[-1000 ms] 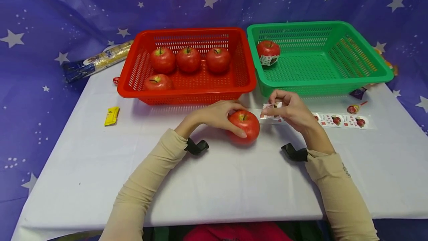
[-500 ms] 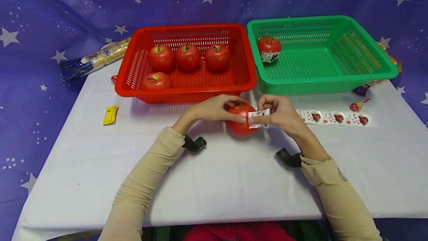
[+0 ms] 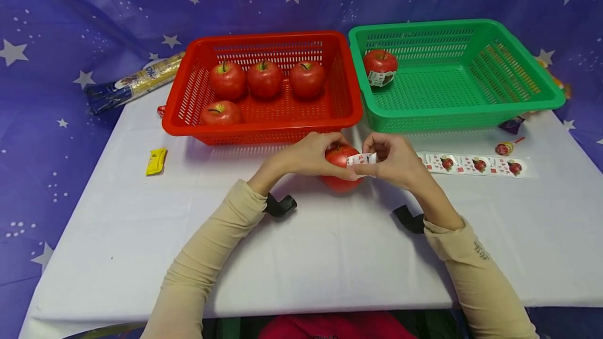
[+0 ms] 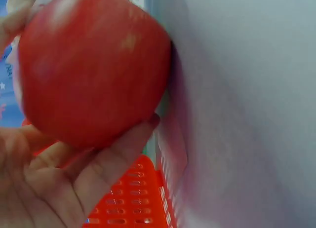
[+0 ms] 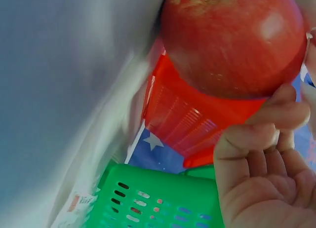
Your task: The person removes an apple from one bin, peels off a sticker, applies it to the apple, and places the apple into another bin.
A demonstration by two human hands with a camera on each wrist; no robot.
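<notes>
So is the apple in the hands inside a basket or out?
Out: the left hand grips the apple in front of the red basket, outside its rim.

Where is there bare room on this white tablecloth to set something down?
Between yellow packet and left sleeve; between left sleeve and right sleeve; between right sleeve and label strip. Crowded: around left hand, right hand and held apple, near the red basket.

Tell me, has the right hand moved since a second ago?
Yes. Judged against the green basket, the right hand has moved left with the sticker, toward the apple that the left hand holds.
</notes>
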